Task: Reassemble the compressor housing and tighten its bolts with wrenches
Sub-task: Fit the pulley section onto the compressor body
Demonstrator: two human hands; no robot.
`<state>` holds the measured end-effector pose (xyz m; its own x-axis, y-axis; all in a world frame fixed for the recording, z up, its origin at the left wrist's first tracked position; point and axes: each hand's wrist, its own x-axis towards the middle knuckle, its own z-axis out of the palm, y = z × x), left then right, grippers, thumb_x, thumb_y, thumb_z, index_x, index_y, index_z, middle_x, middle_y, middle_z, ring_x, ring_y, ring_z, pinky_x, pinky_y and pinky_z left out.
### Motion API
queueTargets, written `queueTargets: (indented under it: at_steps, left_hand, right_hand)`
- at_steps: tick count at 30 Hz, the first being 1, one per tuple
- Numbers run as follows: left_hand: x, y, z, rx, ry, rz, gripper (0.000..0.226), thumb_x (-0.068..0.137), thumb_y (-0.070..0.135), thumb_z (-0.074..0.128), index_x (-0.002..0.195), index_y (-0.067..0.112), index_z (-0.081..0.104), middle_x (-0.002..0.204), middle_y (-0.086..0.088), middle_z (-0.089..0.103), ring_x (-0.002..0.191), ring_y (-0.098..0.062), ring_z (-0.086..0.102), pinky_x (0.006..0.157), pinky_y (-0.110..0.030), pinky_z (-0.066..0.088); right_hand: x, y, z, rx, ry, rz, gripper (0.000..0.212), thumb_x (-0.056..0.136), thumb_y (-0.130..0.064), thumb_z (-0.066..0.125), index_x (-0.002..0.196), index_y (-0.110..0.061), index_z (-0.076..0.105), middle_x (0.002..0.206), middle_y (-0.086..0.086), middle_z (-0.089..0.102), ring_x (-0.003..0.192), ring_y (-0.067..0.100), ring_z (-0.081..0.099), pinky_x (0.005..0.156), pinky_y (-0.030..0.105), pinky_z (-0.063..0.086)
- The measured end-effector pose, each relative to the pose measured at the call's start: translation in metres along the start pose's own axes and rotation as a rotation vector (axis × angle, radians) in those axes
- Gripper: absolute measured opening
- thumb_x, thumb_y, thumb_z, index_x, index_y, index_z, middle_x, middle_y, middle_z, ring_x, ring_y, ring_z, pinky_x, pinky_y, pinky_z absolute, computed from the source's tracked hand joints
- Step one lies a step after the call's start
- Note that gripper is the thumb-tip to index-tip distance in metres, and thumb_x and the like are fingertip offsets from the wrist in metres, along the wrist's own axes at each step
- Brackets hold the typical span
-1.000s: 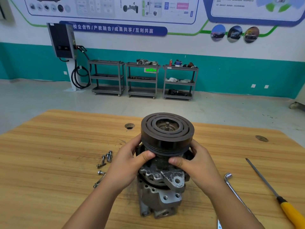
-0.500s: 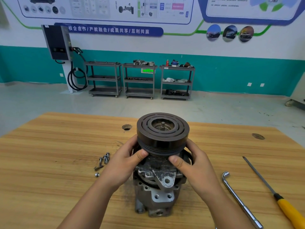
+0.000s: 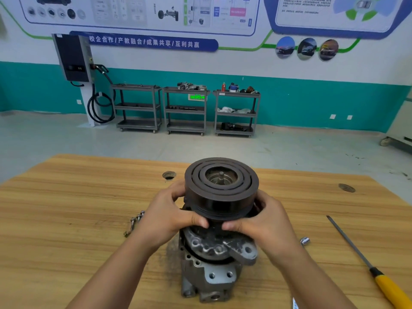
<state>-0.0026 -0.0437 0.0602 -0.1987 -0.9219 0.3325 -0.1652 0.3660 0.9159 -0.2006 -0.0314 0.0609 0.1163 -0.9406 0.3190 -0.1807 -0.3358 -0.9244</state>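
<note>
Now we grip the compressor's pulley [image 3: 220, 192] with both hands, left [image 3: 169, 217] and right [image 3: 265, 221], upright on the desk [image 3: 66, 219], bolts [image 3: 134, 221] nearby.

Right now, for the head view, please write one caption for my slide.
Left hand and right hand grip the pulley atop the compressor housing; loose bolts lie on the wooden table.

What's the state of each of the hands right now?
Left hand: closed, gripping the compressor just under its pulley.
Right hand: closed, gripping the compressor on the opposite side.
</note>
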Motion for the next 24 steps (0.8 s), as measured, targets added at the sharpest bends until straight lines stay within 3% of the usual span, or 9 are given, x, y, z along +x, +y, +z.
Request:
queueTargets:
  at_steps: [5, 10, 12, 14, 16, 18, 20, 22, 24]
  left_hand:
    - [-0.011, 0.007, 0.023, 0.133, 0.283, -0.063, 0.072, 0.024, 0.063, 0.082, 0.091, 0.042, 0.065, 0.118, 0.025, 0.053, 0.109, 0.005, 0.048, 0.093, -0.026, 0.040]
    - [-0.024, 0.004, 0.028, 0.156, 0.255, -0.040, 0.069, 0.043, 0.076, 0.067, 0.108, 0.056, 0.054, 0.128, 0.033, 0.044, 0.117, 0.013, 0.040, 0.092, -0.020, 0.034]
    - [-0.025, 0.001, 0.021, 0.149, 0.226, -0.025, 0.063, 0.049, 0.077, 0.067, 0.108, 0.059, 0.053, 0.127, 0.035, 0.047, 0.117, 0.018, 0.040, 0.093, -0.017, 0.035]
    - [-0.020, -0.001, 0.012, 0.127, 0.214, -0.038, 0.061, 0.054, 0.067, 0.071, 0.111, 0.052, 0.056, 0.124, 0.028, 0.055, 0.112, 0.013, 0.048, 0.099, -0.025, 0.039]
    - [-0.010, -0.002, 0.002, 0.123, 0.173, -0.050, 0.061, 0.054, 0.061, 0.075, 0.110, 0.048, 0.057, 0.118, 0.022, 0.060, 0.104, 0.009, 0.055, 0.099, -0.029, 0.041]
    - [0.000, 0.000, -0.005, 0.083, 0.027, -0.070, 0.075, 0.046, 0.066, 0.078, 0.114, 0.046, 0.056, 0.117, 0.023, 0.062, 0.106, 0.009, 0.055, 0.095, -0.024, 0.041]
    - [0.007, 0.002, -0.008, -0.038, -0.132, -0.062, 0.073, 0.040, 0.067, 0.079, 0.107, 0.040, 0.065, 0.110, 0.023, 0.066, 0.102, 0.008, 0.059, 0.083, -0.013, 0.046]
    - [0.011, 0.004, -0.007, -0.116, -0.187, -0.028, 0.056, 0.043, 0.058, 0.082, 0.095, 0.039, 0.072, 0.098, 0.019, 0.071, 0.090, 0.005, 0.064, 0.070, -0.009, 0.048]
    - [0.012, 0.003, -0.005, -0.164, -0.164, 0.002, 0.051, 0.045, 0.050, 0.084, 0.092, 0.036, 0.074, 0.093, 0.014, 0.072, 0.085, 0.002, 0.066, 0.066, -0.009, 0.048]
  right_hand:
    - [0.025, 0.008, -0.012, 0.183, -0.190, -0.013, 0.085, 0.020, -0.048, 0.092, 0.095, -0.017, 0.067, 0.096, -0.002, 0.074, 0.093, 0.013, 0.069, 0.073, 0.021, 0.051]
    - [0.035, 0.013, -0.019, 0.255, -0.281, 0.053, 0.094, 0.019, -0.047, 0.093, 0.098, -0.005, 0.064, 0.095, 0.006, 0.073, 0.095, 0.022, 0.067, 0.080, 0.030, 0.052]
    - [0.031, 0.008, -0.022, 0.188, -0.246, 0.074, 0.097, 0.017, -0.053, 0.091, 0.100, -0.011, 0.066, 0.101, 0.004, 0.072, 0.105, 0.023, 0.062, 0.091, 0.038, 0.048]
    - [0.026, -0.001, -0.028, 0.004, -0.222, 0.060, 0.086, 0.024, -0.057, 0.088, 0.102, -0.026, 0.066, 0.105, -0.011, 0.071, 0.110, 0.007, 0.059, 0.099, 0.036, 0.042]
    - [0.015, -0.009, -0.033, -0.181, -0.138, 0.061, 0.068, 0.041, -0.054, 0.086, 0.104, -0.040, 0.064, 0.103, -0.034, 0.064, 0.102, -0.021, 0.051, 0.098, 0.024, 0.040]
    - [-0.002, -0.018, -0.027, -0.281, -0.098, 0.052, 0.057, 0.052, -0.059, 0.080, 0.105, -0.052, 0.058, 0.098, -0.048, 0.056, 0.095, -0.033, 0.043, 0.082, 0.006, 0.037]
    - [-0.017, -0.023, -0.009, -0.375, -0.085, 0.056, 0.052, 0.047, -0.070, 0.068, 0.095, -0.058, 0.054, 0.097, -0.039, 0.060, 0.098, -0.019, 0.052, 0.077, 0.009, 0.041]
    - [-0.020, -0.022, 0.009, -0.479, 0.053, 0.022, 0.047, 0.042, -0.077, 0.059, 0.082, -0.054, 0.051, 0.088, -0.032, 0.056, 0.098, -0.002, 0.053, 0.088, 0.031, 0.046]
    - [-0.016, -0.022, 0.016, -0.468, 0.157, -0.025, 0.041, 0.039, -0.076, 0.061, 0.072, -0.052, 0.056, 0.076, -0.032, 0.060, 0.093, 0.002, 0.056, 0.093, 0.043, 0.044]
